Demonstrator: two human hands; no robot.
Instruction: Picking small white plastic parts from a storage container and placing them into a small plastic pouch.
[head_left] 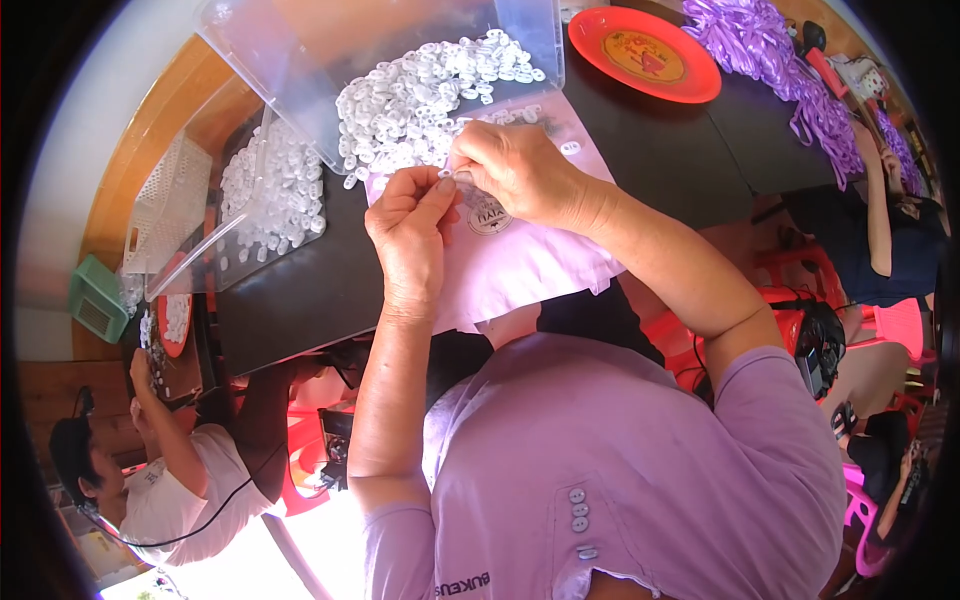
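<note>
Left hand (408,222) pinches small white piece (446,173), thumb and finger, above lilac cloth (530,265) overhanging worktop (300,310) near edge. Right hand (520,172) fingertips bunched beside it; can't tell if grasping. White pile (420,100) beyond.

Smooth white plastic pieces (410,105)

The view looks from the wearer's head, through the left fisheye camera of a side-by-side pair, above the near side of the table (675,165). It faces steeply down and across the table, near enough that the left hand (408,230) and right hand (530,178) over it look large, and wide enough to reach people (205,465) beyond its left and right sides.
</note>
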